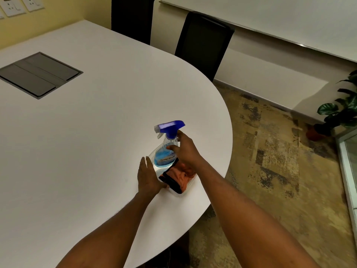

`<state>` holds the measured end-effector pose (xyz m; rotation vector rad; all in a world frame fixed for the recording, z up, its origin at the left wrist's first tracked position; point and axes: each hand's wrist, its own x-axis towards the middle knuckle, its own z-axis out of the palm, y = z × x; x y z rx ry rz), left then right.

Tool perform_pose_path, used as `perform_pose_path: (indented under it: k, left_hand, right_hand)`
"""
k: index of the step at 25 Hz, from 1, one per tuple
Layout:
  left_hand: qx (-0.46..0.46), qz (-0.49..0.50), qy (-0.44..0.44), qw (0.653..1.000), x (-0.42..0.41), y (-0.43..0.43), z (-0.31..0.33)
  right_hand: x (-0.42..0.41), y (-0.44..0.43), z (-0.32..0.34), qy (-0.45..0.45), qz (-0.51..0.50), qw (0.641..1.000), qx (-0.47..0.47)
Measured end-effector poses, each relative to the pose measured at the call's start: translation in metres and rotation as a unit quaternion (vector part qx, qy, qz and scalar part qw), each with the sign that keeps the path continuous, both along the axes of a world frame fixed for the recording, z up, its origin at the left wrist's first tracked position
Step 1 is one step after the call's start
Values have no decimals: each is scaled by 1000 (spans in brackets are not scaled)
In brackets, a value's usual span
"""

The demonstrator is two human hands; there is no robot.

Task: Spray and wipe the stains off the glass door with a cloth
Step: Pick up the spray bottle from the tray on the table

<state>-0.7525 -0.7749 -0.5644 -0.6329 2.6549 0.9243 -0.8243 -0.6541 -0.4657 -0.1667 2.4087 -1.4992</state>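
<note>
Now our right grip point(185, 151) curls round the neck of the spray bottle point(163, 156); our left grip point(147, 176), fingers straight, rests against the cloth point(181, 176). Both sit near the desk point(96, 132) edge: a loose hold could tip the bottle or drag the cloth off.

Left hand point(148, 177) flat, right point(186, 151) apparently curled

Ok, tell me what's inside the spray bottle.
Blue liquid shows through the clear spray bottle, in its lower body; the neck looks clear. The right hand, the label and the orange cloth cover part of it, so the full amount cannot be judged.
</note>
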Motion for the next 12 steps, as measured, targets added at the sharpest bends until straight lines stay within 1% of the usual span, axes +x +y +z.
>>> perform_pose_path:
  k: [4, 5, 6, 7, 8, 10, 11, 12]
  left_hand:
    - [-87, -61, 53, 993, -4, 7, 15]
    - [-92, -72, 64, 991, -5, 11, 19]
    - [-77, -77, 77, 991, -7, 15, 24]
    - [-33, -82, 91, 992, -8, 19, 30]
    - [32, -94, 100, 990, -10, 25, 38]
    - [154, -119, 118, 974, -9, 42, 48]
    - [188, -126, 135, 965, -9, 52, 49]
    - [200, -133, 151, 959, -8, 63, 50]
  right_hand:
    - [11, 15, 23, 21, -24, 999, -12]
    - [15, 20, 28, 27, -30, 999, -10]
    - [19, 24, 34, 32, -36, 999, -8]
    - [24, 29, 38, 36, -43, 998, -4]
    - [29, 36, 44, 42, -52, 998, -2]
    - [42, 56, 56, 54, -74, 996, -5]
    - [49, 68, 62, 58, -90, 994, -11]
    - [57, 81, 67, 59, -107, 992, -19]
